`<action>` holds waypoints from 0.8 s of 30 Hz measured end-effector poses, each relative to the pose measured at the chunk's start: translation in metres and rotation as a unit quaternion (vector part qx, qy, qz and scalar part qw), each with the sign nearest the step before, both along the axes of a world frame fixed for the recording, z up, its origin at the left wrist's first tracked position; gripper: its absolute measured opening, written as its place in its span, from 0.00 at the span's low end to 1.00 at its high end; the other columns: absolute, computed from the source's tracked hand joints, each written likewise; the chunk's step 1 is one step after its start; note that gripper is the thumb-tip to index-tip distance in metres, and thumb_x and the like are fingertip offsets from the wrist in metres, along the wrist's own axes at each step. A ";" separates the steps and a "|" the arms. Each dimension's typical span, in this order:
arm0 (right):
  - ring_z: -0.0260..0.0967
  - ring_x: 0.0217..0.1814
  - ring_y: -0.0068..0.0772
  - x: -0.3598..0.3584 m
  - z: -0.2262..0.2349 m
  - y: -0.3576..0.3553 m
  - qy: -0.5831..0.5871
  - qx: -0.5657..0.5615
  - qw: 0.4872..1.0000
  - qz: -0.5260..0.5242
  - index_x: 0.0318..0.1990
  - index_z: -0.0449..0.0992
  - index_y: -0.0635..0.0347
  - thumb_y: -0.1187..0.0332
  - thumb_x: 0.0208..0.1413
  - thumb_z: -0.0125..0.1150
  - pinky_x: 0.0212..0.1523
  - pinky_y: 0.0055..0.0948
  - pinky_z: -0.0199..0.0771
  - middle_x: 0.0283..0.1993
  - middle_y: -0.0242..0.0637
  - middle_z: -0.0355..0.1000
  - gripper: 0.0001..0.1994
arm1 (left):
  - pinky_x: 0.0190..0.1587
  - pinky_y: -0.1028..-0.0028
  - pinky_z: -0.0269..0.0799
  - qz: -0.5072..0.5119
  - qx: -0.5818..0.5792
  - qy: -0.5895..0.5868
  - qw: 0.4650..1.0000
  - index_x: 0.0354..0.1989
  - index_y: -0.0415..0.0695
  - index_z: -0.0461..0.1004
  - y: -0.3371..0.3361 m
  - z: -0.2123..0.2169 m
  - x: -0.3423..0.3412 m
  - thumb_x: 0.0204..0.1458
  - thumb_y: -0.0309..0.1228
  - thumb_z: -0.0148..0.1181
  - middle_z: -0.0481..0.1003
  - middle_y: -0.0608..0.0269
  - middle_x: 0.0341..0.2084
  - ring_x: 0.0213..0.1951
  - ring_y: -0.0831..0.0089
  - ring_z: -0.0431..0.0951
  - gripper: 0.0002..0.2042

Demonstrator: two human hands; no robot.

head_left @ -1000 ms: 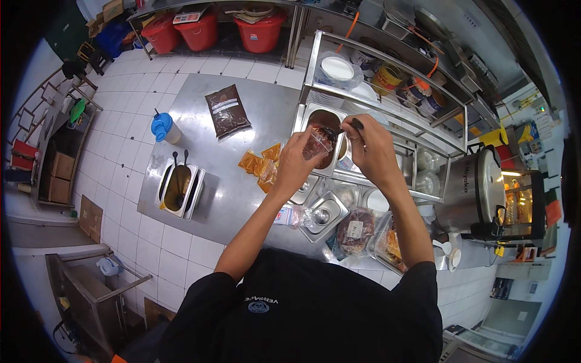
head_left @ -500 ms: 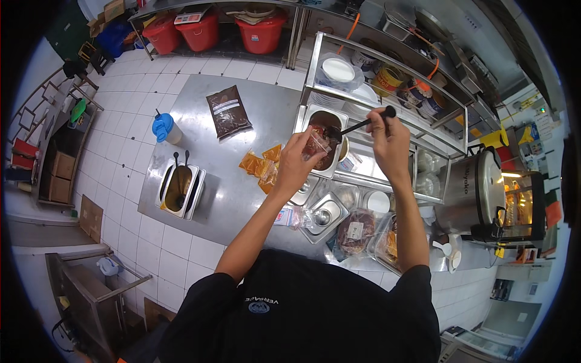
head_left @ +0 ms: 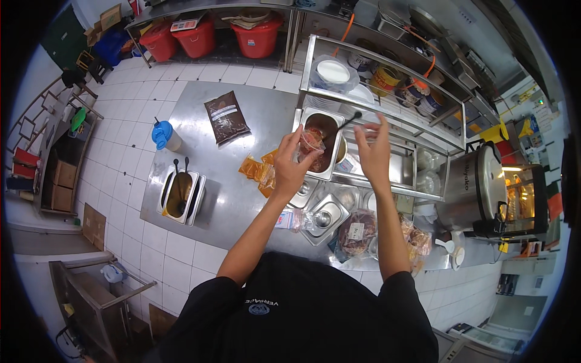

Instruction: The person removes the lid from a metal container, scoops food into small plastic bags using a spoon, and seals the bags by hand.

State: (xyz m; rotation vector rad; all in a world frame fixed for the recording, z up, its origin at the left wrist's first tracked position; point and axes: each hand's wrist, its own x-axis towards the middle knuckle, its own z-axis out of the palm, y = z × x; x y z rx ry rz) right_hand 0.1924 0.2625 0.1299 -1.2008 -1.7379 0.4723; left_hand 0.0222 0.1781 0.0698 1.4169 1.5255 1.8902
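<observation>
My left hand (head_left: 291, 166) pinches a small clear plastic bag (head_left: 312, 140) with reddish-brown food in it. The bag hangs over a deep metal pan (head_left: 330, 158) of dark red sauce. A black-handled ladle (head_left: 348, 121) leans in this pan, its bowl end hidden inside. Beside the handle, my right hand (head_left: 374, 154) is raised, fingers apart, slightly blurred and apart from the ladle. Orange sauce packets (head_left: 259, 172) lie left of my left wrist. A metal lid (head_left: 324, 219) and a bag of dark red food (head_left: 356, 235) sit nearer me.
A large dark brown pouch (head_left: 227, 118) lies on the steel table (head_left: 200, 127). To the left stand a blue-lidded bottle (head_left: 164, 136) and narrow metal pans (head_left: 180, 196). A metal rack (head_left: 387, 100) borders the right side, with a big steel cooker (head_left: 469, 190) beyond.
My right hand has let go of the ladle and moved slightly left, its fingers opening. The ladle now leans in the pan. My left hand keeps the bag over the pan.
</observation>
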 end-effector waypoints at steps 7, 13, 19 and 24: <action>0.72 0.41 0.21 -0.021 0.034 -0.048 0.001 -0.143 0.973 0.183 0.46 0.76 0.63 0.67 0.57 0.66 0.37 0.23 0.72 0.41 0.33 0.75 0.13 | 0.48 0.67 0.73 0.061 0.051 0.009 0.997 0.62 0.38 0.69 0.003 0.014 0.015 0.45 0.23 0.71 0.74 0.55 0.45 0.45 0.62 0.78 0.32; 0.72 0.38 0.21 -0.017 0.035 -0.046 0.030 -0.129 0.973 0.189 0.39 0.79 0.66 0.70 0.60 0.63 0.38 0.23 0.72 0.38 0.35 0.76 0.07 | 0.45 0.68 0.75 0.063 0.069 0.019 0.995 0.63 0.40 0.68 0.001 0.027 0.023 0.45 0.21 0.71 0.74 0.55 0.46 0.44 0.63 0.78 0.33; 0.70 0.31 0.30 -0.015 0.047 -0.046 0.022 -0.059 0.977 0.205 0.39 0.75 0.66 0.74 0.59 0.60 0.33 0.26 0.68 0.34 0.38 0.74 0.04 | 0.50 0.71 0.75 -0.137 0.066 -0.240 0.959 0.68 0.37 0.58 0.000 0.032 0.023 0.47 0.22 0.71 0.74 0.55 0.48 0.47 0.69 0.78 0.39; 0.71 0.33 0.30 -0.005 0.047 -0.039 0.007 -0.057 0.978 0.201 0.38 0.75 0.66 0.74 0.60 0.60 0.34 0.27 0.69 0.36 0.39 0.75 0.04 | 0.51 0.77 0.75 -0.295 -0.077 -0.317 0.898 0.62 0.36 0.64 0.003 0.023 0.009 0.49 0.21 0.70 0.75 0.58 0.50 0.49 0.74 0.78 0.31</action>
